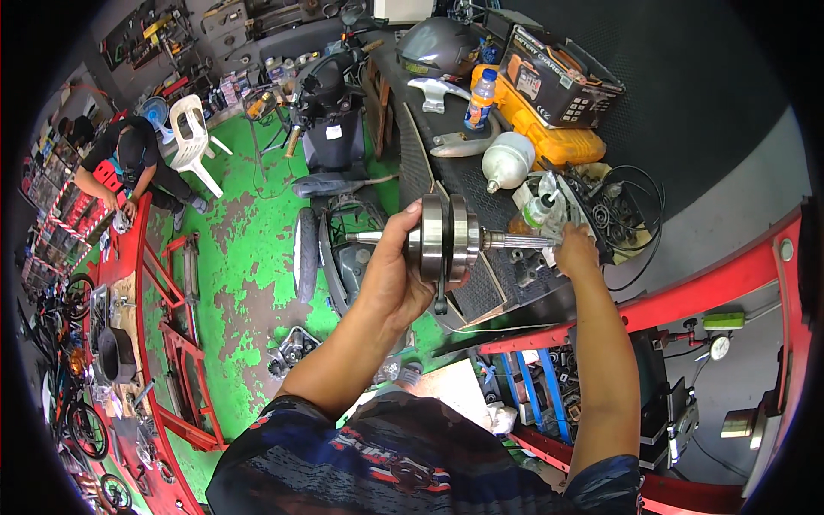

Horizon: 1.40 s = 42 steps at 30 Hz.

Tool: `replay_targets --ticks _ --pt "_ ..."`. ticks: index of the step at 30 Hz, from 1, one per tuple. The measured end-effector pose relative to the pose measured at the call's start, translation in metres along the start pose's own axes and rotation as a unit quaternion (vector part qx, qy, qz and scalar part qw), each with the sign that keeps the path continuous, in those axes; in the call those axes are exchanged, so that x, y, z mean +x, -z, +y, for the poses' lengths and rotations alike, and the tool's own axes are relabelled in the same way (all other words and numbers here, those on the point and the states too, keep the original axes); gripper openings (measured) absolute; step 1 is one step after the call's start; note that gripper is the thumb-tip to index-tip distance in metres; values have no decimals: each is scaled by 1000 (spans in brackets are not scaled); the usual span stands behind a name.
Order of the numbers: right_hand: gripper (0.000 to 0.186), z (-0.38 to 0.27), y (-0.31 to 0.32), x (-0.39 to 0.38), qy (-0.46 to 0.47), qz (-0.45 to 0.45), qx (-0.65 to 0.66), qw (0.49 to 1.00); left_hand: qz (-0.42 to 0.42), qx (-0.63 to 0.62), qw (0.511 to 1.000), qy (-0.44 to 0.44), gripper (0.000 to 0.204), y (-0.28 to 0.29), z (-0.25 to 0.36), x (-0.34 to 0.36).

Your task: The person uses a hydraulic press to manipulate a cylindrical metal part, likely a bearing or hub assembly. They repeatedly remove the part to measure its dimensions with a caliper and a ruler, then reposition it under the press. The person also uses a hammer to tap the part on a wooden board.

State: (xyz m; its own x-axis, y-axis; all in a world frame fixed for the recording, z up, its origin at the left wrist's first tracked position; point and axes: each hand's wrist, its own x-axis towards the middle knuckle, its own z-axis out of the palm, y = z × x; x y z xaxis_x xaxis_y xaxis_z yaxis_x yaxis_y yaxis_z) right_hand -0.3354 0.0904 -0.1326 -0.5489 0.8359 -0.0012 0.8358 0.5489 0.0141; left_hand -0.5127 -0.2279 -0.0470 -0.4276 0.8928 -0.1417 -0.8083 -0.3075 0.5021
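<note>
Left hand (399, 281) is clamped around a shiny crankshaft (433, 240) in the head view, held up in front of the messy black surface (459, 178). Right hand (578, 251) is placed apart from the left, right by the splined shaft end; whether that's gripped too can't really be told.

A crankshaft (442, 239) lies in the left hand (396, 270), the right hand (578, 251) near its right end; on the workbench (468, 178) ahead, a box (554, 77) sits atop a case (571, 146), bottle (481, 101) to their left, motorcycle (333, 144) left of the bench
</note>
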Motion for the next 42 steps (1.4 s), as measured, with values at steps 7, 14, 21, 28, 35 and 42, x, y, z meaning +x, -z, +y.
replay_targets --ticks 7,14,21,28,35,42 --pt "26 27 63 -10 -123 216 139 959 8 35 999 17 47 -13 1 -1" --pt "45 -51 199 -85 79 151 697 697 -32 26 999 23 48 -26 -9 -4" --pt "35 -103 205 -114 180 -25 697 694 -58 39 997 38 49 -45 -17 -11" --pt "32 -107 196 -122 165 -2 690 705 -46 46 997 29 49 -50 -17 -22" --pt "35 -112 197 -127 173 -1 689 703 -55 53 997 22 51 -47 -15 -25" --pt "39 -117 195 -130 179 -10 688 703 -57 51 997 13 51 -43 -14 -27"
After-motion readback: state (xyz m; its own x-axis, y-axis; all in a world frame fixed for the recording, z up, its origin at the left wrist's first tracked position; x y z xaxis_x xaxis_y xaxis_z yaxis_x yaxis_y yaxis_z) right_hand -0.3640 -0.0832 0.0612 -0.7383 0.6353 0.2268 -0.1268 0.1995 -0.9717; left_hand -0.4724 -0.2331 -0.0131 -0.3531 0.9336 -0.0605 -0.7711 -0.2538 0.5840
